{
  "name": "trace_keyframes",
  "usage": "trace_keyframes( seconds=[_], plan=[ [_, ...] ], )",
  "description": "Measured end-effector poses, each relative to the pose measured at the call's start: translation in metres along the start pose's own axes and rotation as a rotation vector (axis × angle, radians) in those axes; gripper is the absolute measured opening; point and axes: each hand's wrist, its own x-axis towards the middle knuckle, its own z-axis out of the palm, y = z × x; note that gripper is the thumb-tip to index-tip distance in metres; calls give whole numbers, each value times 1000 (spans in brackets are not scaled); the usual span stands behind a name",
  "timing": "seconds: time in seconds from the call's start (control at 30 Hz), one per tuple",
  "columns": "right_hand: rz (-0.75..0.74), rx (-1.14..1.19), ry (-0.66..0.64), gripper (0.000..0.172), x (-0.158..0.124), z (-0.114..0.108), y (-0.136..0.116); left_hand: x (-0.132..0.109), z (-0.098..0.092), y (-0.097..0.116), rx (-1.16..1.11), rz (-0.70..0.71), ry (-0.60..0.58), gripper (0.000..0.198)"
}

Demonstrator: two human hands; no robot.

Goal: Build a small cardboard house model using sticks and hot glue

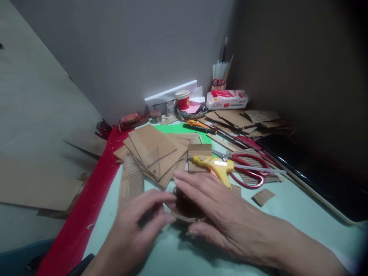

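Observation:
Low in front of me is a dark brown, roundish object (185,204) with a tan cardboard-like rim along its near edge; its exact kind is hard to make out. My right hand (218,207) reaches over it, fingers along the far side and thumb at the near edge, gripping it and covering much of it. At its left edge, my left hand (143,218) has thumb and fingers apart, tips close to the object. Just beyond the right hand lies a yellow hot glue gun (214,164) with a clear glue stick in its back.
Cardboard sheets (152,147) are stacked left of centre. Red-handled scissors (250,170) lie beside the glue gun, with a cardboard scrap (263,197) nearer. A black flat device (313,176) borders the right. A paper cup (183,99) and wipes pack (227,99) stand behind.

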Motion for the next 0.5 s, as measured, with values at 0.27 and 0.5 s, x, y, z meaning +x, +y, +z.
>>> trace_keyframes(
  seconds=[0.27,0.5],
  plan=[
    [69,118,73,59,-9,-4,5,-6,-4,-2,-398,-275,364,24],
    [263,463,145,66,-8,-22,5,-2,-8,-6,-349,-266,225,27]
  ],
)
